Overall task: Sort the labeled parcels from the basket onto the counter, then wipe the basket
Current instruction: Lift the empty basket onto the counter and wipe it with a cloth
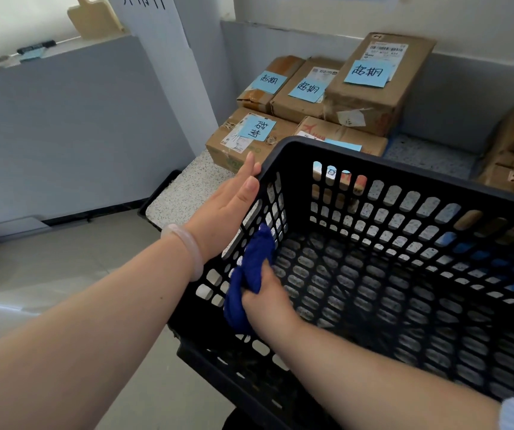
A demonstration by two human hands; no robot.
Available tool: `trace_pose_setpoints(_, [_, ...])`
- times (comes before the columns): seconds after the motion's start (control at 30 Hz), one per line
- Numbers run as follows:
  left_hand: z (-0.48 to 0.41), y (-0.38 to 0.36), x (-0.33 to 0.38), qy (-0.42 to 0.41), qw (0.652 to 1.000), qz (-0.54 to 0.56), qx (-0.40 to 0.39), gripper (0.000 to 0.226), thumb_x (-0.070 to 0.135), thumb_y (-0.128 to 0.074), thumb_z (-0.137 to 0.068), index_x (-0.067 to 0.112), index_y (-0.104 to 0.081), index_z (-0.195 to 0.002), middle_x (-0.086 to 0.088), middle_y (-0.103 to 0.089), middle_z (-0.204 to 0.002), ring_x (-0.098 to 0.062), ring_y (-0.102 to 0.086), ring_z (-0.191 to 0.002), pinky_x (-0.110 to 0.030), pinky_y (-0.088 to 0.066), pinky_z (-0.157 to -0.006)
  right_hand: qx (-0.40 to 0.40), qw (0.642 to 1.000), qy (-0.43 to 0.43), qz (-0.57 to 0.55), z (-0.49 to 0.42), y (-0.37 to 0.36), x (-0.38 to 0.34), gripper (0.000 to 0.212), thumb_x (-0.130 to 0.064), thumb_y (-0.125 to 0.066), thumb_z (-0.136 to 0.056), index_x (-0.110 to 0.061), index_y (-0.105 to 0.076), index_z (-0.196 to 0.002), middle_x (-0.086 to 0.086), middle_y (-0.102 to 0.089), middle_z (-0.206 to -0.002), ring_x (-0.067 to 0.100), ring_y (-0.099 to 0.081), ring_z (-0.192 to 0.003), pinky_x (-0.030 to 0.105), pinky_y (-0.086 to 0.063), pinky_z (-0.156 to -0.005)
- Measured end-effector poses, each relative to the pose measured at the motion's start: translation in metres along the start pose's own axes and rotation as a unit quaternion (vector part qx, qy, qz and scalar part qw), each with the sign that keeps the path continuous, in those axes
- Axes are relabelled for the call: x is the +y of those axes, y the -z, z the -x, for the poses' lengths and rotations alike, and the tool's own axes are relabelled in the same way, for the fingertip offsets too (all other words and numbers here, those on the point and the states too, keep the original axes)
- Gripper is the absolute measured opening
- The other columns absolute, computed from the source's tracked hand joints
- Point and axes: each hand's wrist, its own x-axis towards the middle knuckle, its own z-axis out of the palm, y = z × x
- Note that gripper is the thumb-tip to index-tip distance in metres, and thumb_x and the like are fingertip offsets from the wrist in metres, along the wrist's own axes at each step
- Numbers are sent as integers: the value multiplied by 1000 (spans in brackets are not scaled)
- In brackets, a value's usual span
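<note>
Blue cloth [249, 274] bunched in grip of right hand [268, 301] inside basket [404, 172], left hand [224, 212] grip wide, flat against its wall, parcels [370, 97] on counter [187, 193]

Five labeled parcels [269, 80] [307, 88] [370, 97] [249, 135] [342, 131], one basket [404, 172], one blue cloth [249, 274], two hands [224, 209] [268, 302].

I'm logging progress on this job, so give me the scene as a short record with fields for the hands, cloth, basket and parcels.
left hand: flat against the outer left wall of the basket, fingers straight
right hand: inside the basket, grips the blue cloth
blue cloth: bunched, at the inner left wall
basket: black, slotted, holds only the hand and cloth
parcels: at least five cardboard boxes with blue notes, on the speckled counter behind the basket
stage: sorting looks done, wiping in progress
</note>
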Motion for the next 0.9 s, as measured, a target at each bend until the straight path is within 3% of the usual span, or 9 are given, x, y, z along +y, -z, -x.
trace_pose_setpoints(0.1, [3,0,7,6,1000,-2,3,76,67,-11,-88,38,-6,-158,26,-27,-157,11,-15,-136,-19,-4,-110,-76,993,5,90,27,-5,2,65,-12,-55,-93,-21,-25,-150,2,-48,-141,16,-50,-119,20,-38,-95])
trace_pose_setpoints(0.2, [4,0,12,8,1000,-3,3,77,64,-12,-87,37,-6,-158,23,-26,-158,10,-15,-138,-16,-4,-108,-121,988,-18,98,31,0,-6,41,-11,-51,-92,-22,-41,-130,4,-53,-114,13,-49,-103,16,-41,-94])
trace_pose_setpoints(0.3, [5,0,12,8,1000,-10,6,78,65,-12,-86,36,-8,-158,19,-25,-161,-2,-15,-147,-19,-3,-109,-145,982,-37,113,37,11,-19,17,-15,-51,-85,-17,-53,-101,11,-64,-101,23,-61,-98,43,-49,-100])
trace_pose_setpoints(0.53, [6,0,10,4,1000,-18,8,78,68,-12,-86,38,-9,-158,18,-24,-161,-5,-15,-149,-22,-5,-110,-183,968,11,172,64,29,-52,25,-17,-61,-88,-17,-66,-112,14,-68,-113,29,-62,-109,44,-48,-100])
trace_pose_setpoints(0.63, [5,0,9,2,1000,-12,3,78,69,-14,-86,39,-9,-158,17,-23,-162,-4,-15,-148,-21,-5,-110,-199,962,41,183,68,33,-59,21,-18,-61,-91,-13,-67,-111,13,-68,-112,25,-61,-109,34,-46,-100])
trace_pose_setpoints(0.7, [4,1,7,0,1000,-5,3,78,71,-14,-87,40,-9,-158,17,-23,-162,-4,-15,-149,-24,-5,-115,-196,954,56,222,67,31,-58,11,-18,-59,-92,-19,-67,-99,9,-66,-102,21,-60,-101,25,-46,-91])
trace_pose_setpoints(0.83, [4,0,5,-6,1000,-17,0,79,72,-13,-86,39,-8,-158,16,-21,-163,-4,-14,-149,-23,-6,-112,-196,937,29,288,53,22,-45,21,-17,-54,-90,-15,-66,-108,14,-67,-111,29,-61,-108,31,-47,-89])
trace_pose_setpoints(0.9, [4,1,5,-8,1000,-18,-2,80,71,-13,-86,38,-8,-158,16,-20,-163,-4,-14,-149,-21,-6,-110,-202,925,19,321,44,20,-42,14,-18,-50,-92,-15,-62,-99,16,-65,-111,30,-60,-105,31,-45,-85])
